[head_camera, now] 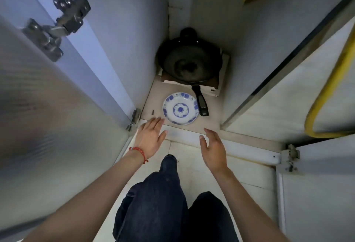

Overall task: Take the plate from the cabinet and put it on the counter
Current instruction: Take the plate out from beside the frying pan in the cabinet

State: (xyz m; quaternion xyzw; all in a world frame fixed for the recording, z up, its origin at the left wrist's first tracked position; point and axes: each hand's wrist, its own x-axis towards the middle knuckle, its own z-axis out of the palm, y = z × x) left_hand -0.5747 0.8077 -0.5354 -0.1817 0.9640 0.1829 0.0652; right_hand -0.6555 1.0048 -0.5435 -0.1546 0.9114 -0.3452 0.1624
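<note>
A white plate (180, 108) with a blue flower pattern lies flat on the cabinet floor (209, 122), close to its front edge. My left hand (150, 136), with a red bracelet at the wrist, is open, and its fingertips are just left of the plate's rim without touching it. My right hand (213, 149) is open too, palm turned inward, below and to the right of the plate. Neither hand holds anything.
A black frying pan (189, 63) sits on a cardboard piece at the back of the cabinet, its handle (200, 100) lying right beside the plate. Both cabinet doors (48, 117) stand open. A yellow hose (326, 95) runs along the right. My legs are below.
</note>
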